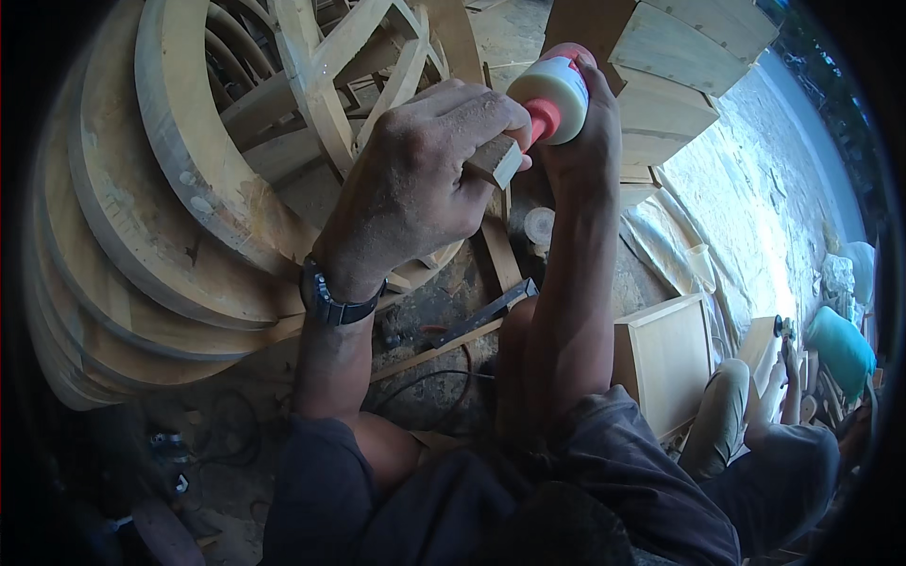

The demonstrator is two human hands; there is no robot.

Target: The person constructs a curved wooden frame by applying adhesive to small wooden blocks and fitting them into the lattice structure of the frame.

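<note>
My left hand (415,179), with a dark watch on its wrist, closes around a small wooden piece (505,164) whose squared end sticks out past the fingers. Wrapped by my right hand (593,127) is a white squeeze bottle (552,94), probably of glue, with a red nozzle and a red base. It tilts toward the left hand. The nozzle's tip comes down right beside the wooden piece; my left fingers partly hide that spot, so I cannot tell if they touch.
Large curved wooden pieces (165,198) stand stacked at left, beside a wooden frame (321,85). A wooden box (665,354) stands at right, near another seated person (769,453). A metal square (481,316) and a cable (429,375) lie on the floor.
</note>
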